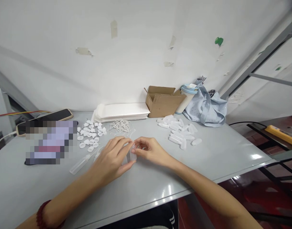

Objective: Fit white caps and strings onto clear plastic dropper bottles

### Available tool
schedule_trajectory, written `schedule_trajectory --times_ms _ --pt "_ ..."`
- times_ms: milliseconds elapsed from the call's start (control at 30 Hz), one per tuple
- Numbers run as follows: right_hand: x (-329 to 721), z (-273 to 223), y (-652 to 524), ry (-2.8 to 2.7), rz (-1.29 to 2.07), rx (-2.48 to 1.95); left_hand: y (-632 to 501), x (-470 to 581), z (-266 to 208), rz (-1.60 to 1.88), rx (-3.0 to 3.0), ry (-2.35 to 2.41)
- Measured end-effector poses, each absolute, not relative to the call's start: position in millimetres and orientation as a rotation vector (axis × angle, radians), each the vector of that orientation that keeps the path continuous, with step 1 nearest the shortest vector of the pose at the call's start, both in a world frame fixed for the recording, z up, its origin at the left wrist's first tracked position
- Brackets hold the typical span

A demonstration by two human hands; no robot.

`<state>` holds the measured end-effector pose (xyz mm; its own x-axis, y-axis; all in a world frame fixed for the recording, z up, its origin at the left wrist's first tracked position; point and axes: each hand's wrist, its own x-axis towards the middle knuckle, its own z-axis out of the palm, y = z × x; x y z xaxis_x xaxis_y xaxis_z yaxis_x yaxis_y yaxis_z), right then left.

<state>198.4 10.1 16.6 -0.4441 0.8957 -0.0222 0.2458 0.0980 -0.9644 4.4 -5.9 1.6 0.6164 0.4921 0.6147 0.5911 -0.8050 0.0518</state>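
Observation:
My left hand [113, 156] is closed on a small translucent plastic tube [133, 155], thumb at its lower end and fingertips at its top. The fingers of my right hand [150, 151] pinch the same tube near its upper end, where the two hands meet. Whether a thin string is between the fingertips I cannot tell. Beside my left forearm lies a longer translucent tube [79, 164] with a white end piece. Beyond my hands are a heap of short white cords [122, 126] and many small white caps [89, 133]. A pile of translucent tubes [176, 130] lies to the right.
White flat envelopes [123, 110] are stacked by the wall, next to an open cardboard box [163, 103]. A white cup with a blue lid [187, 97] and a light blue bag [205, 108] stand at the back right. Two phones, one pixelated [51, 141], lie left.

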Motion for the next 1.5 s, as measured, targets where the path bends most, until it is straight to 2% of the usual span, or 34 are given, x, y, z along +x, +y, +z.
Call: schedule_trajectory --times_ms 167,433,1100,1500 --pt "197 11 10 -1.993 1.215 -1.186 -8 5 -4 -0.822 -2.775 -0.986" --pt "197 7 11 -2.113 1.186 -1.200 -8 5 -4 -0.744 -2.849 -1.074" --pt "195 0 12 -2.148 1.064 -1.231 -8 4 1 -0.582 -2.830 -1.112" --pt "197 4 13 -2.195 1.071 -1.188 27 -24 -2 -0.746 -2.747 -1.369"
